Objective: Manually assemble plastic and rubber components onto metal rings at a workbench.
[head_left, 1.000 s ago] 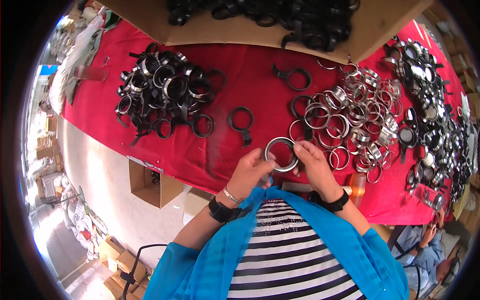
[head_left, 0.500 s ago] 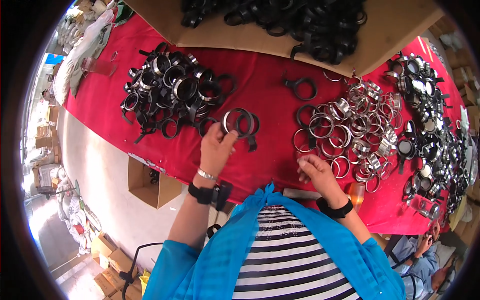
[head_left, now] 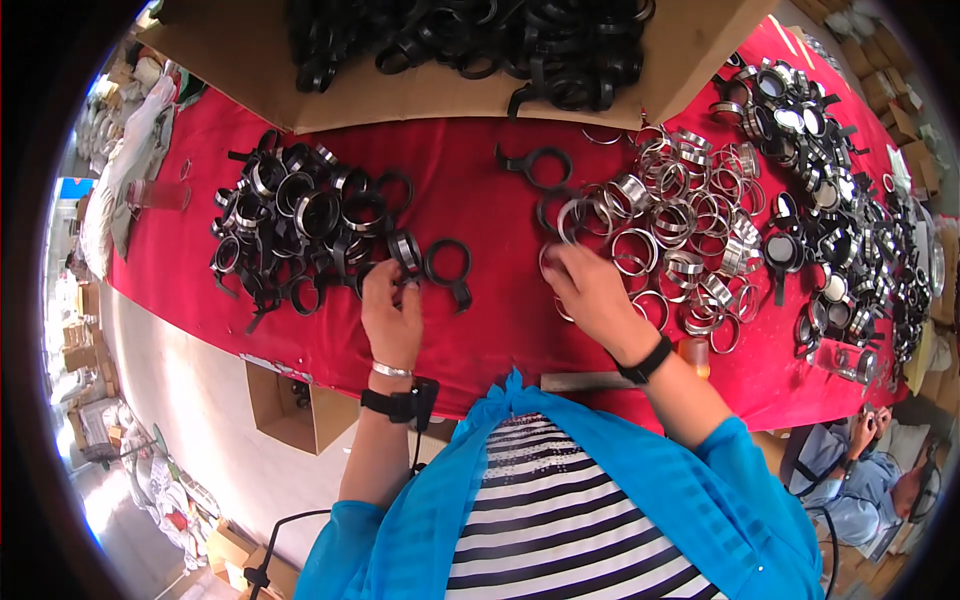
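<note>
My left hand [head_left: 392, 325] is at the near right edge of a pile of black clamp rings with silver bands [head_left: 300, 205]. Its thumb and fingers close on the lower edge of a tilted black ring with a silver band [head_left: 405, 250]. A bare black ring with a tab [head_left: 447, 262] lies flat just right of that hand. My right hand [head_left: 605, 305] reaches to the left edge of a heap of silver metal rings [head_left: 690, 215]. Its fingertips pinch a silver ring [head_left: 566, 222], partly hidden by the fingers. Another black ring [head_left: 548, 168] lies beyond it.
A cardboard box [head_left: 440, 115] of black rings stands at the far side of the red cloth [head_left: 480, 340]. At the right lie many black rings with pale discs [head_left: 830, 195] and a clear jar [head_left: 846, 360]. A co-worker [head_left: 850, 480] sits at lower right.
My left hand has moved left to the black pile with the banded ring. My right hand has moved up and left onto a silver ring. The whole view has shifted.
</note>
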